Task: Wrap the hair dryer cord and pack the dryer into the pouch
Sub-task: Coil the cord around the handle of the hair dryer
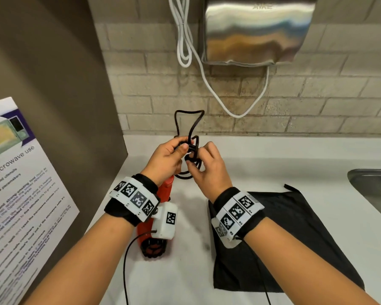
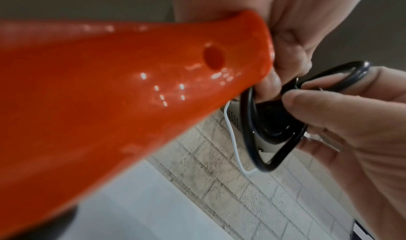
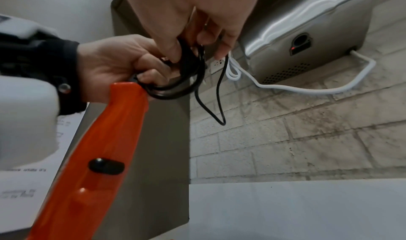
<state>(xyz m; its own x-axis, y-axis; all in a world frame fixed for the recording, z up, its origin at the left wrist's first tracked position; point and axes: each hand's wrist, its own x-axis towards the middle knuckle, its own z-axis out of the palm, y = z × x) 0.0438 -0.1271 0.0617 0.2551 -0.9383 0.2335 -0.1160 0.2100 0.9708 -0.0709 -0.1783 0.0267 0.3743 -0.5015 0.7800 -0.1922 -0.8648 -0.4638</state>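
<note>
Both hands up over counter [image 1: 273,155]. Left hand [image 1: 165,160] curled round coiled cord [image 1: 193,150] at tip of red dryer [image 1: 166,190] handle, right hand [image 1: 209,167] pinching same coil. Pouch [image 1: 295,238] flat on counter, under right wrist.

sign [image 1: 20,194] | left wall panel | reads "microwave use" | smaller print illegible

We see our orange hair dryer [image 1: 151,234] held up, its black cord [image 1: 190,148] looped, black pouch [image 1: 290,243] lying flat.
</note>
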